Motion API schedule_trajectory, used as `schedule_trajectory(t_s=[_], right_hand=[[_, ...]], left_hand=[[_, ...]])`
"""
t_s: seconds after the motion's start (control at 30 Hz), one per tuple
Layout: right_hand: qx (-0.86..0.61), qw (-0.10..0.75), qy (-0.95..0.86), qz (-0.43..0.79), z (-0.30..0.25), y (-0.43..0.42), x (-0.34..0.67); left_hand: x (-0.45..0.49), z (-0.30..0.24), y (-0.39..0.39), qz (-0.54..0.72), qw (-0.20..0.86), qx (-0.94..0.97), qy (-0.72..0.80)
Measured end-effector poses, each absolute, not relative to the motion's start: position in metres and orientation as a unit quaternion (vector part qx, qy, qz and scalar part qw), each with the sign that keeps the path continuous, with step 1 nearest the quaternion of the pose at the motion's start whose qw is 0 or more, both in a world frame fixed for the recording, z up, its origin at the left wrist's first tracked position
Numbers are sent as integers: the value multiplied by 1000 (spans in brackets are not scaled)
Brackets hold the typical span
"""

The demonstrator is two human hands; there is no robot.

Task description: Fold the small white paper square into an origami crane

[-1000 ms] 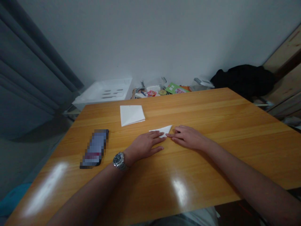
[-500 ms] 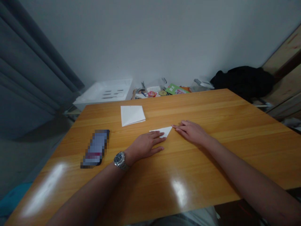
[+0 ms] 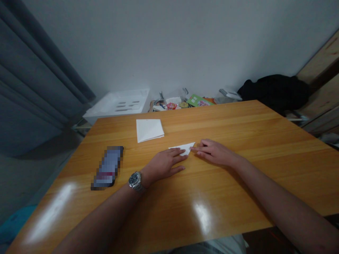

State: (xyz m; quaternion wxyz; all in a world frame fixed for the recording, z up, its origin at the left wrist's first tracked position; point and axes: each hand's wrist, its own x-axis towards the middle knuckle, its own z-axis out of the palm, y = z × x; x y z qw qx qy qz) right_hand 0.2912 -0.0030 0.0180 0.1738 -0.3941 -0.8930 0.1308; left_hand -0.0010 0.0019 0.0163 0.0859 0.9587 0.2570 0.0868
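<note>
A small piece of white folded paper [image 3: 186, 147], roughly triangular, lies on the wooden table [image 3: 238, 130]. My left hand [image 3: 164, 164] rests flat across its left part with the fingers spread, hiding some of it. A metal watch is on that wrist. From the right, my right hand [image 3: 214, 151] reaches the paper's right edge with an outstretched index finger, while the other fingers bend loosely. Nothing is gripped in either hand.
Behind the left hand lies a stack of lined paper [image 3: 150, 129]. A blurred-out phone [image 3: 108, 167] is at the left. Beyond the table's far edge are a white tray [image 3: 119, 100], a green booklet [image 3: 198, 100] and a black cloth heap [image 3: 275, 92].
My right index finger has moved from the paper's upper right corner slightly down and left along its right edge. My left hand stays nearly in place.
</note>
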Motion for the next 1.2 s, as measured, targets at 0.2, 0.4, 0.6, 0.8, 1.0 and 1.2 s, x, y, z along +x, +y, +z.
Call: schedule_trajectory(t_s=[0.2,0.4,0.6,0.8,1.0,1.2], right_hand=[[-332,115,-929,115,14,-2,284],[-347,115,-926,92,10,-1,284],[-443,118,-888,48,9,5,294],[-477,126,-869,34,6,8,296],[-477,128,-869,40,6,8,294],[-474,132,-869,51,6,9,296]], left_hand=[[0,18,3,88,90,959,255],[-3,20,3,87,106,960,245],[-3,20,2,84,105,958,252],[-1,16,2,92,94,958,254],[0,15,2,101,88,958,253],[0,11,3,96,77,959,255]])
